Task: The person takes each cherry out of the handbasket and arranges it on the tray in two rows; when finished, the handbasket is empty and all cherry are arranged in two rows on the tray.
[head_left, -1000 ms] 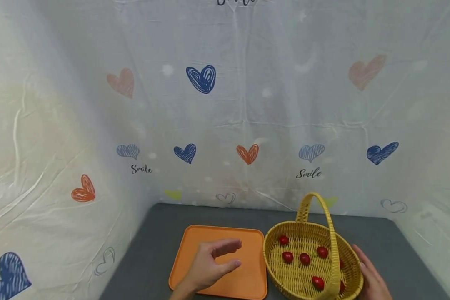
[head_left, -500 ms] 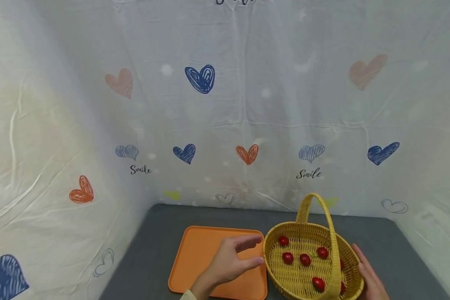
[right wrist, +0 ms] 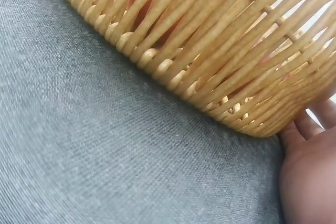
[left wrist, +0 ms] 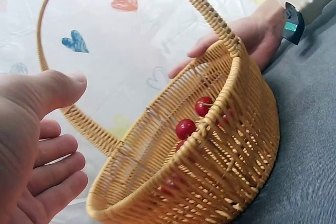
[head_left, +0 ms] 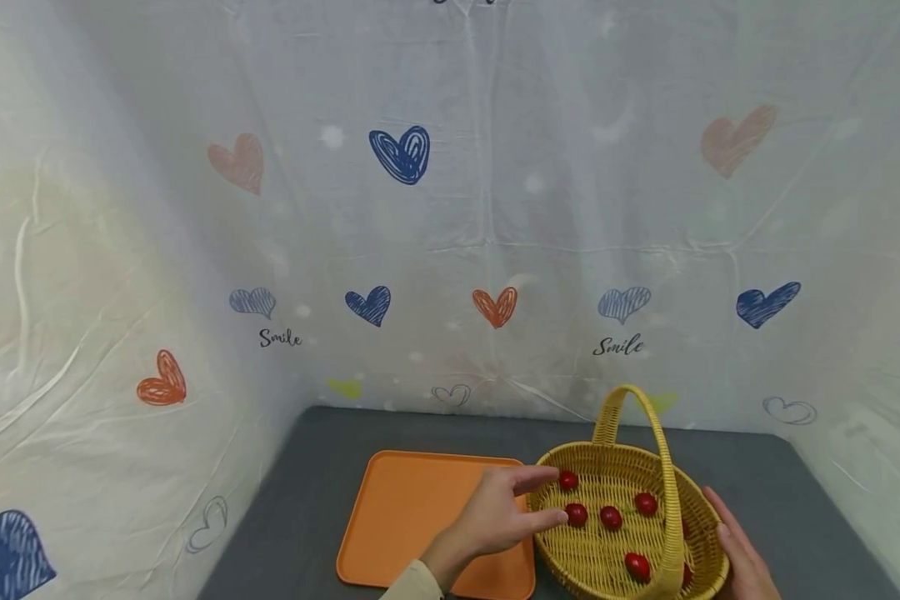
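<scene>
A yellow wicker basket (head_left: 570,562) with a tall arched handle stands on the right of the table. Several red cherries (head_left: 611,517) lie spread over its floor; in the left wrist view a stem shows on one cherry (left wrist: 204,106). My left hand (head_left: 498,512) hovers at the basket's left rim, thumb and fingers apart with nothing between them. Its fingertips overlap the basket's inside in the head view, close to the leftmost cherries. On the opposite side, my right hand (head_left: 742,550) rests against the outer wall with its fingers extended. The right wrist view shows that hand (right wrist: 310,171) beside the wickerwork.
An orange rectangular tray (head_left: 420,500) lies flat to the left of the basket, partly under my left forearm in the head view. Grey cloth (head_left: 322,467) covers the table. A white curtain (head_left: 435,208) printed with hearts hangs behind and along the sides.
My left hand has moved right, from above the orange tray to the basket's left rim, its fingers still spread. The right hand stays against the basket, and the cherries lie as before.
</scene>
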Available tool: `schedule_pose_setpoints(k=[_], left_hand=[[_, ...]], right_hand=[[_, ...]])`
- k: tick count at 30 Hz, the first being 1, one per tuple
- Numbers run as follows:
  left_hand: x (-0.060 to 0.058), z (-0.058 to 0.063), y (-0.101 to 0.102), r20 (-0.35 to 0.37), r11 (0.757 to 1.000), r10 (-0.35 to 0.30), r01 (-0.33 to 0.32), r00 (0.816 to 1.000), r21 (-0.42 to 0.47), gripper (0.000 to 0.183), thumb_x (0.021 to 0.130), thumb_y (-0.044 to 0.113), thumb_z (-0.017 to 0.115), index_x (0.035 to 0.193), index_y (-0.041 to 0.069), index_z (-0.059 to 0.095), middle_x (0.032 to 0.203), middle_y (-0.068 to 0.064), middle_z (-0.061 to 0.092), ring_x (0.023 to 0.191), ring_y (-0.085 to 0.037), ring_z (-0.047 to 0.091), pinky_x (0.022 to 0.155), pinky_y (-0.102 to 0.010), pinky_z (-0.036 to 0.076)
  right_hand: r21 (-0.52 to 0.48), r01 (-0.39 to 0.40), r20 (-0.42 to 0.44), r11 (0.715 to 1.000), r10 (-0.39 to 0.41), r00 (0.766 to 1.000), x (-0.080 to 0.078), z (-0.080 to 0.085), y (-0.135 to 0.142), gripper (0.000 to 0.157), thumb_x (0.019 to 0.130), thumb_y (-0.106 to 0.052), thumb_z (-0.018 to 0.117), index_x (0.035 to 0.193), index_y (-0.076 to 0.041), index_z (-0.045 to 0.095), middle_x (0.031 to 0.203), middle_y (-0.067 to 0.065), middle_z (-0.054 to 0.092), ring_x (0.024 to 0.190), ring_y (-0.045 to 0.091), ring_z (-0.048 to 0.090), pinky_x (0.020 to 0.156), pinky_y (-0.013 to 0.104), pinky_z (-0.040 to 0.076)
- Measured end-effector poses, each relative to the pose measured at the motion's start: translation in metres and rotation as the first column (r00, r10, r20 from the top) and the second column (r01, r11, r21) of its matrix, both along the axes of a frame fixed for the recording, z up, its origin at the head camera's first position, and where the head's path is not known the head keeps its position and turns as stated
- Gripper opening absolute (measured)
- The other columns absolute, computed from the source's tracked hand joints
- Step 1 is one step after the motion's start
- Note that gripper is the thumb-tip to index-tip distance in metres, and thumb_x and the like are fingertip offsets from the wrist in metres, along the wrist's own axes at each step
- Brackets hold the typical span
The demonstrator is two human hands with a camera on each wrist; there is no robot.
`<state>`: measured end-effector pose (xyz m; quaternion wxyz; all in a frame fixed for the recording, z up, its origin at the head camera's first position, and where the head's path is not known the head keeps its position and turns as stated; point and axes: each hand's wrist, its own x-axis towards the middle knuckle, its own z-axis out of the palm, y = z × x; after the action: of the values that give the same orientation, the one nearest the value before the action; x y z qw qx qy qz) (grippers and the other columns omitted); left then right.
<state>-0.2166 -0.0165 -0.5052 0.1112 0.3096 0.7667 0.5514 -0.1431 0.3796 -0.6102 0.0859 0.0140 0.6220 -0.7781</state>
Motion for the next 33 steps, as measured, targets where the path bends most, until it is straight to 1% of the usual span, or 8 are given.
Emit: schedule_pose_setpoints(k=[8,13,18,20,24,27,30,33], left_hand=[[-0.004,-0.004,0.021,-0.027,0.996,0.024,-0.026,0.999,-0.080,0.044,0.100,0.035,0.083,0.141,0.021,0.076,0.136,0.010,0.076,0.127,-0.010,0.072,0.104,-0.031,0.061],[-0.006,-0.010,0.035,-0.059,0.989,0.029,-0.037,0.998,-0.144,0.044,0.101,0.032,0.082,0.141,0.015,0.076,0.136,0.001,0.078,0.125,-0.015,0.074,0.101,-0.031,0.062],[-0.008,-0.014,0.051,-0.143,0.955,0.051,-0.091,0.988,-0.283,0.044,0.101,0.030,0.082,0.140,0.011,0.076,0.126,-0.002,0.082,0.105,-0.010,0.079,0.086,-0.020,0.061],[-0.009,-0.014,0.059,-0.222,0.923,0.055,-0.135,0.974,-0.362,0.043,0.101,0.031,0.082,0.138,0.011,0.077,0.117,0.000,0.084,0.080,-0.003,0.076,0.076,-0.014,0.057],[-0.010,-0.015,0.074,-0.324,0.837,0.040,-0.209,0.945,-0.506,0.037,0.102,0.033,0.081,0.133,0.014,0.080,0.094,0.004,0.082,0.042,0.000,0.048,0.057,-0.011,0.045],[-0.009,-0.017,0.083,-0.353,0.769,0.018,-0.239,0.935,-0.593,0.019,0.103,0.035,0.079,0.100,0.017,0.083,0.068,0.010,0.066,0.039,-0.001,0.036,0.046,-0.016,0.036],[-0.008,-0.018,0.088,-0.382,0.705,0.000,-0.271,0.924,-0.655,0.043,0.104,0.034,0.078,0.067,0.020,0.061,0.052,0.008,0.038,0.038,-0.005,0.030,0.041,-0.020,0.030],[-0.007,-0.020,0.095,-0.403,0.635,-0.010,-0.306,0.915,-0.710,0.055,0.103,0.035,0.079,0.060,0.021,0.048,0.051,0.007,0.034,0.040,-0.007,0.035,0.041,-0.022,0.032]], right_hand=[[0.039,0.042,0.040,0.998,-0.043,0.998,0.000,0.002,-0.004,0.073,0.119,-0.052,0.031,0.173,-0.038,-0.016,0.126,-0.050,0.051,0.112,-0.018,0.060,0.089,0.029,0.061],[0.003,0.035,0.014,0.999,-0.035,0.999,0.001,0.002,-0.004,0.071,0.120,-0.049,0.031,0.174,-0.039,-0.015,0.128,-0.049,0.052,0.113,-0.017,0.061,0.089,0.029,0.062],[0.023,0.032,0.028,0.999,-0.033,0.999,0.001,0.003,-0.004,0.072,0.120,-0.050,0.030,0.173,-0.039,-0.016,0.130,-0.051,0.046,0.113,-0.019,0.059,0.090,0.027,0.061],[0.053,0.037,0.043,0.998,-0.040,0.998,0.001,0.003,-0.003,0.072,0.119,-0.053,0.030,0.173,-0.039,-0.015,0.132,-0.050,0.044,0.114,-0.021,0.057,0.090,0.025,0.060],[0.076,0.032,0.030,0.997,-0.034,0.999,0.000,0.003,-0.003,0.072,0.120,-0.052,0.028,0.174,-0.036,-0.016,0.132,-0.050,0.043,0.114,-0.022,0.056,0.090,0.024,0.060],[0.060,0.020,-0.003,0.998,-0.020,1.000,0.000,0.003,-0.001,0.070,0.120,-0.048,0.026,0.174,-0.035,-0.018,0.128,-0.052,0.048,0.114,-0.020,0.057,0.089,0.024,0.060],[0.034,0.007,-0.022,0.999,-0.007,1.000,0.000,0.001,0.000,0.069,0.121,-0.046,0.027,0.173,-0.036,-0.018,0.129,-0.052,0.048,0.115,-0.020,0.057,0.089,0.023,0.059],[0.019,0.004,-0.022,1.000,-0.003,1.000,0.000,-0.002,0.000,0.069,0.121,-0.046,0.028,0.173,-0.038,-0.017,0.129,-0.052,0.048,0.115,-0.020,0.057,0.089,0.022,0.059]])
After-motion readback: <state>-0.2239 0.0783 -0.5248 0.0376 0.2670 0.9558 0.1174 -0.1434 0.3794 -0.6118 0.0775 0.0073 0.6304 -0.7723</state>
